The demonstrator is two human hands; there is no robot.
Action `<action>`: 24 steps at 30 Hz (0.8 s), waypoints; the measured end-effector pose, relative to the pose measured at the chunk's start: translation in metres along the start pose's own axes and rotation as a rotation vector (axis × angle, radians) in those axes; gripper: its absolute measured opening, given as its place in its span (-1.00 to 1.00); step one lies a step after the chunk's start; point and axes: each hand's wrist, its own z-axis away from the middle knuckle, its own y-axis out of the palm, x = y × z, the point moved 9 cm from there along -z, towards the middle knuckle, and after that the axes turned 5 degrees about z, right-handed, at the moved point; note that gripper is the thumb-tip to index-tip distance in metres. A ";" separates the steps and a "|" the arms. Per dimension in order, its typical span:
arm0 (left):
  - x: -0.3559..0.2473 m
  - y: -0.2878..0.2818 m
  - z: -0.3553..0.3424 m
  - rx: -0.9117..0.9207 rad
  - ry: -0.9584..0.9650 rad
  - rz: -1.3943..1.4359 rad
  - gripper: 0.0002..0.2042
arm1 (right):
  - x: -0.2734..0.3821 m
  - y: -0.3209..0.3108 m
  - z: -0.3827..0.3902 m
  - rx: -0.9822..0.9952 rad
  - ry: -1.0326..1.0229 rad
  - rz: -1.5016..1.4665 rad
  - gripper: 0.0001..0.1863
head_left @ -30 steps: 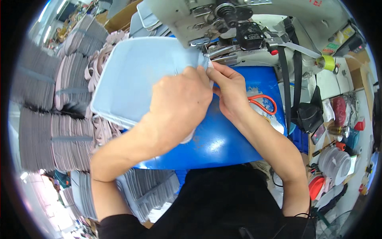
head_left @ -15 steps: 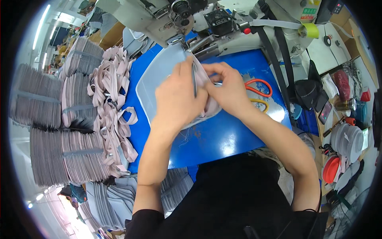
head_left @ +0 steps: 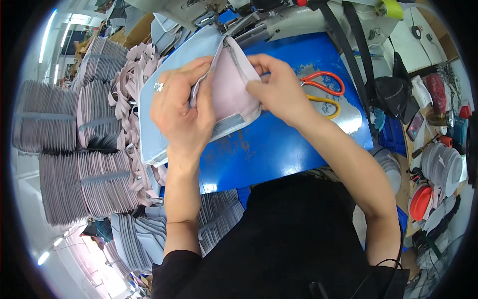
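Note:
A sewn fabric piece (head_left: 158, 117), light blue outside and pink inside, lies spread on the blue work table with its top corner close to the sewing machine (head_left: 279, 24). My left hand (head_left: 181, 102), wearing a ring, is closed on a folded edge at the piece's middle. Opposite it, my right hand (head_left: 279, 89) pinches the right edge of the pink side (head_left: 231, 89) between curled fingers. A grey strip runs along the edges between them. Beside my right hand lie scissors with one red and one yellow handle (head_left: 324, 83); their blades are hidden.
Tall stacks of grey-pink fabric pieces (head_left: 47, 117) stand at the left, beside a heap of pink straps (head_left: 130, 104). Black straps (head_left: 356, 45) hang right of the machine. A cluttered shelf (head_left: 413, 154) with spools and tools lines the right. The blue table (head_left: 279, 149) is worn in patches.
My hands have moved apart, my left hand going left. The fabric piece has shifted left and opened out, so more of its pink side shows. The machine sits higher in view.

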 end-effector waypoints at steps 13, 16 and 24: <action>-0.025 0.050 0.002 0.212 0.283 -0.145 -0.78 | -0.001 0.012 0.010 0.035 0.188 -0.435 -0.69; -0.018 0.053 -0.003 0.256 0.241 -0.168 -0.78 | -0.001 0.015 0.002 0.036 0.165 -0.461 -0.71; 0.021 0.067 -0.019 0.295 0.211 -0.157 -0.75 | -0.001 0.021 -0.041 0.060 0.061 -0.497 -0.73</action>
